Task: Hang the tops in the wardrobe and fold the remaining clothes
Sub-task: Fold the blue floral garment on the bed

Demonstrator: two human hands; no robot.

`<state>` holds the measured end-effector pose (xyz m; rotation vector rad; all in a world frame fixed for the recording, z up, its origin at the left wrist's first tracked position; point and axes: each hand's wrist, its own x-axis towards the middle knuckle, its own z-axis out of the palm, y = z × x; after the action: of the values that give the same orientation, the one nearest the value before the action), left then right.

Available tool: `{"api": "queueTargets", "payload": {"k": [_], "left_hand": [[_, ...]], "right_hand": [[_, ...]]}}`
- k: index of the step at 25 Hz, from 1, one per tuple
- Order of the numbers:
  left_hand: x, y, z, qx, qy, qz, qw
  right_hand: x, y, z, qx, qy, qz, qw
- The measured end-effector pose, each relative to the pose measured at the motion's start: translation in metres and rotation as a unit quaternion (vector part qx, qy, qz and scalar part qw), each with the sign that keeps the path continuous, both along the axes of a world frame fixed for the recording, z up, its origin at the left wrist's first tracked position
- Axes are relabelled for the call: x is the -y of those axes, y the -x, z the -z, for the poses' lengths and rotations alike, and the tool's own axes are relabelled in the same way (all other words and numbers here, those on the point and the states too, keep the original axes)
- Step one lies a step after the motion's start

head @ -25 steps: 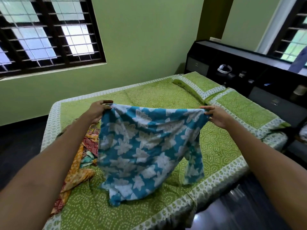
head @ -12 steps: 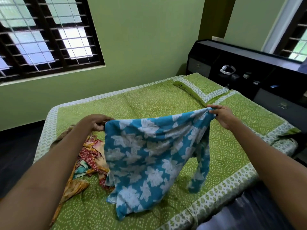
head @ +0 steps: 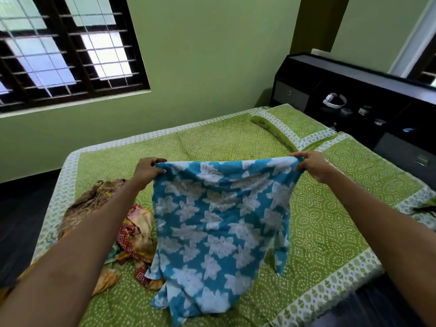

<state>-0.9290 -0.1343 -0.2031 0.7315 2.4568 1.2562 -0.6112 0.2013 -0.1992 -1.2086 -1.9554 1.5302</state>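
The left hand pinches one top corner of the blue cotton garment with white flower print, fingers curled around the edge. The right hand grips the opposite corner in the same way. The garment hangs stretched between both hands above the green patterned bedspread with a white border, and its lower hem lies on the bedspread near the front edge.

The risk, I think, is in the grip: each hand holds only a small piece of cloth, so a shake could pull a corner free and the garment would collapse. One sleeve hangs loose on the right side and may fold under. The hem could also drag the pile of orange and red printed clothes, which lies just beside it on the left, touching or nearly so.

For containers, the black wooden headboard with open shelves holds a white band-like object and several small items I cannot identify. No wardrobe is visible.
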Motion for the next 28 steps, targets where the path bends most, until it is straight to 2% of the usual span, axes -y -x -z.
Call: {"api": "queueTargets", "payload": {"k": [2,4,7,11,14,18,20,22,24,28], "left_hand": [[-0.01,0.015,-0.011,-0.062,0.006,-0.009,0.998],[-0.024,0.033,-0.03,-0.108,-0.032,-0.042,0.993],[-0.043,0.059,-0.065,-0.055,-0.14,-0.051,0.987],[-0.06,0.082,-0.068,-0.014,-0.101,-0.056,0.993],[-0.084,0.086,-0.096,0.045,-0.161,-0.058,0.984],[-0.118,0.087,-0.18,0.025,-0.266,-0.082,0.96],[-0.123,0.086,-0.202,0.023,-0.279,-0.09,0.956],[-0.119,0.083,-0.2,0.024,-0.262,-0.086,0.961],[-0.11,0.08,-0.173,0.02,-0.239,-0.094,0.966],[-0.064,0.065,-0.048,0.104,-0.195,-0.125,0.967]], "right_hand": [[-0.007,0.014,-0.006,0.027,-0.039,-0.012,0.999],[-0.02,0.031,-0.02,-0.001,-0.065,-0.005,0.998],[-0.045,0.055,-0.05,-0.104,-0.012,0.02,0.994],[-0.068,0.071,-0.059,-0.06,0.009,0.0,0.998],[-0.084,0.087,-0.088,-0.087,0.02,0.012,0.996],[-0.1,0.115,-0.162,-0.21,0.032,0.056,0.976],[-0.099,0.117,-0.186,-0.245,0.029,0.065,0.967],[-0.101,0.114,-0.184,-0.232,0.008,0.069,0.97],[-0.102,0.108,-0.159,-0.208,-0.001,0.069,0.976],[-0.078,0.071,-0.054,-0.108,-0.003,0.058,0.992]]}}
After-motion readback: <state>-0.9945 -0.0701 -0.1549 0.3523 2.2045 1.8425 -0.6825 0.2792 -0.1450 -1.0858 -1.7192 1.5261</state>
